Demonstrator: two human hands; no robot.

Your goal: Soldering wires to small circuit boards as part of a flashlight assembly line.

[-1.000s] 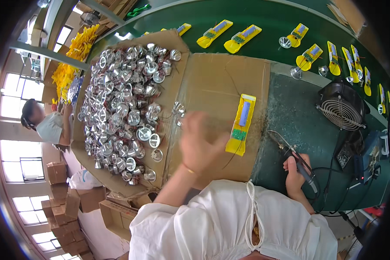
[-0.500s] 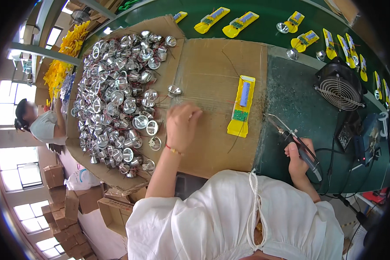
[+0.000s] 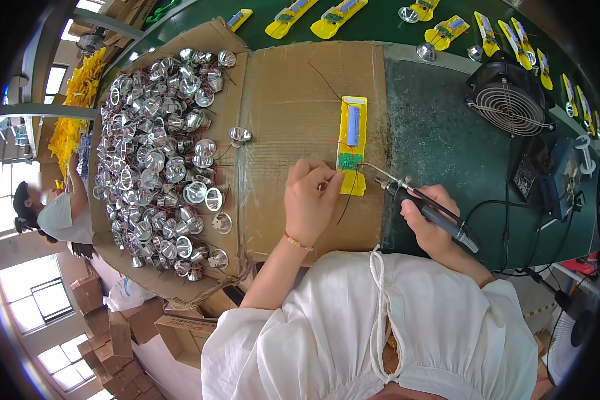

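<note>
A yellow plastic housing [image 3: 355, 187] lies lengthwise on the cardboard, with a blue cylindrical battery [image 3: 353, 127] and a small green circuit board [image 3: 347, 161] in it. Thin dark wires trail from both ends. My left hand [image 3: 308, 200] is beside the board, thumb and fingers pinched together near its lower edge; what they grip is too small to make out. My right hand [image 3: 428, 230] is wrapped round a soldering iron [image 3: 440, 221] with a thin bent metal tube [image 3: 385, 172] along it. The tube's end is at the board's right edge; contact cannot be told.
A cardboard tray [image 3: 232, 80] heaped with silver reflector cups [image 3: 155, 160] fills the left side; one loose cup [image 3: 240, 135] is beside it. More yellow housings [image 3: 340, 18] line the far edge. A black fan [image 3: 510, 100] stands at right. Another person [image 3: 63, 217] works at far left.
My left hand has moved right from beside the cups to the circuit board, its fingers now pinched. My right hand has brought the soldering iron left to the board. The whole view has shifted slightly.
</note>
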